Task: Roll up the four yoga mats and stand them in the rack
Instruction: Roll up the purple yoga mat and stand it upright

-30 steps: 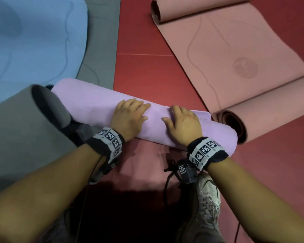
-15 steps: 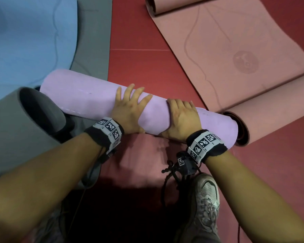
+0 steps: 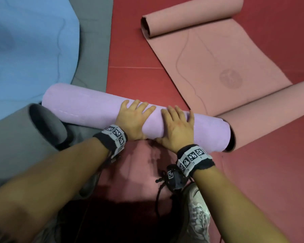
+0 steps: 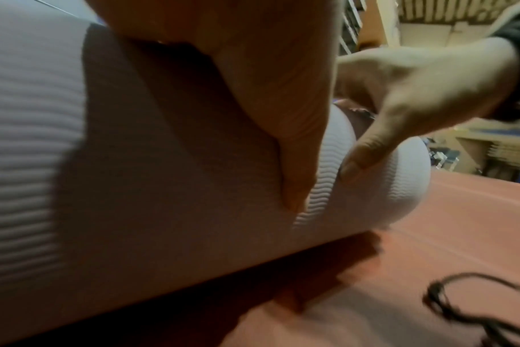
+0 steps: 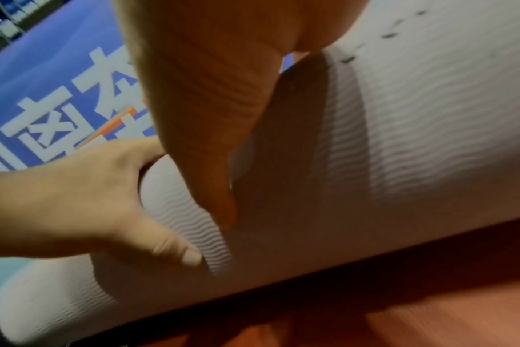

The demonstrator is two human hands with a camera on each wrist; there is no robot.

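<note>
The right hand [image 5: 211, 98] and the left hand [image 5: 83, 206] press thumbs against the ribbed pale rolled mat [image 5: 416, 140] on red floor [image 5: 431, 317].

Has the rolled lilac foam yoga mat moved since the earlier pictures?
Yes: the lilac mat rolled forward, closer to the red floor's seam.

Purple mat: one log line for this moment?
purple mat: fully rolled, lying on floor | left hand: pressing on top | right hand: pressing on top | pink mat: half unrolled
</note>
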